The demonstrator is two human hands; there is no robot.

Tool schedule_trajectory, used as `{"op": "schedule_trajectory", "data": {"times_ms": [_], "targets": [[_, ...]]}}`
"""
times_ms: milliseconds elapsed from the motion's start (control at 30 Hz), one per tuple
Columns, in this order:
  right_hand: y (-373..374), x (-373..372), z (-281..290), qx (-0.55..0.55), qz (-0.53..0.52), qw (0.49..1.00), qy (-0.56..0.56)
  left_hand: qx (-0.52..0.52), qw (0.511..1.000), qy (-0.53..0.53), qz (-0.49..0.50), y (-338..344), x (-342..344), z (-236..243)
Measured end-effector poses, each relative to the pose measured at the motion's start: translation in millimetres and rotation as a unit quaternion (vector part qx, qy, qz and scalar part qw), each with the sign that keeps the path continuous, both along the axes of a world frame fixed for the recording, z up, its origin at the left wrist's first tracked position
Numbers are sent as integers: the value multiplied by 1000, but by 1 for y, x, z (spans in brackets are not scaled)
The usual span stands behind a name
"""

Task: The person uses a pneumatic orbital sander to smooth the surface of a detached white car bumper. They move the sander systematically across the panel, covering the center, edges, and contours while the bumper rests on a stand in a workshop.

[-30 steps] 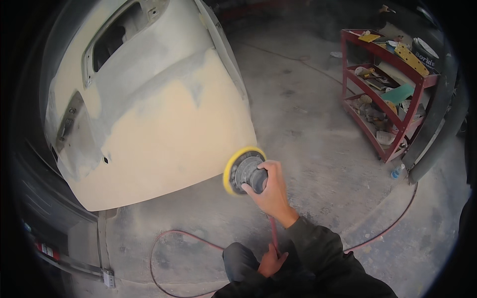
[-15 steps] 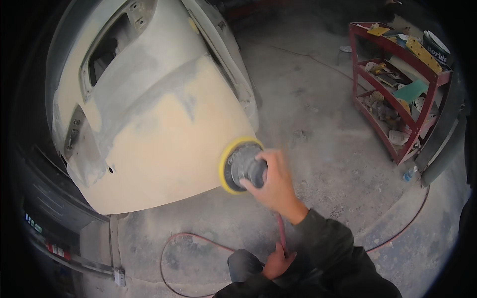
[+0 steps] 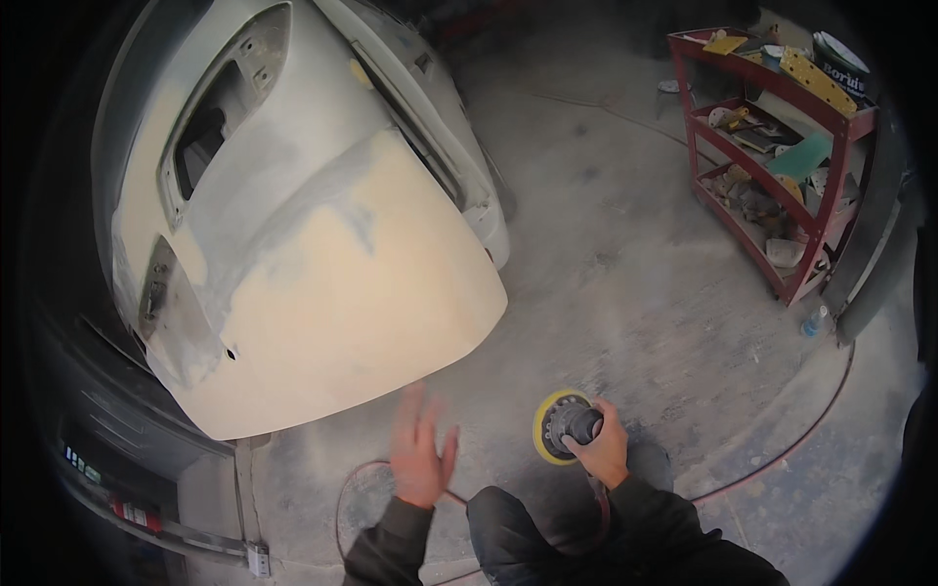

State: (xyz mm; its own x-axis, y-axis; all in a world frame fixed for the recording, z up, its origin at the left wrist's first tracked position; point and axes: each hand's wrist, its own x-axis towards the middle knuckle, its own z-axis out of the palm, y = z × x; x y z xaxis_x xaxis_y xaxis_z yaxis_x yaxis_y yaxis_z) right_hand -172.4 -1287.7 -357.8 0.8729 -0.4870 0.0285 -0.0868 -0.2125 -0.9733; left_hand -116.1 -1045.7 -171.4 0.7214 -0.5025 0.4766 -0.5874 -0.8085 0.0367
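A round orbital sander [image 3: 569, 426], dark-bodied with a yellow pad rim, is gripped by my right hand [image 3: 608, 449]. It is held above the floor near my knees, apart from the car panel. My left hand [image 3: 420, 454] holds nothing; its fingers are stretched out, slightly blurred, just below the panel's lower edge. The car body panel [image 3: 322, 322] on the left is coated with cream filler or primer and shows grey sanded patches, window-like openings and a small hole. A red hose [image 3: 600, 503] hangs from the sander.
A red tool cart [image 3: 752, 166] at the right carries sanding discs, a dark can [image 3: 840, 63] and a green sheet [image 3: 801, 156]. A small bottle [image 3: 814, 320] stands by the cart. Red hose [image 3: 782, 459] loops over the dusty concrete floor [image 3: 625, 322].
My right hand has drawn the sander off the panel's edge, down and right toward my knees. My left hand has let go of the hose and risen toward the panel, fingers spread.
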Motion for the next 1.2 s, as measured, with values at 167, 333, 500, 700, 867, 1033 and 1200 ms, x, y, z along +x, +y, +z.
{"op": "schedule_trajectory", "data": {"times_ms": [167,333,500,700,867,1033,1200], "targets": [[3,-35,7,-30,-50,998,10,85,986,-142,7,6,81,36],[-4,-61,-3,-90,-148,985,-28,89,979,-181,-9,5,104,22],[2,-66,22,-119,-142,983,8,57,978,-199,-23,1,106,18],[13,-56,23,-76,-115,990,40,60,972,-223,-35,-8,107,16],[6,-45,-15,-26,-114,991,60,123,964,-231,-40,-34,118,69],[-39,-40,-63,26,-108,991,77,213,936,-280,11,-124,147,123],[-89,-1,-92,68,-82,994,13,307,933,-178,56,-156,136,98]]}}
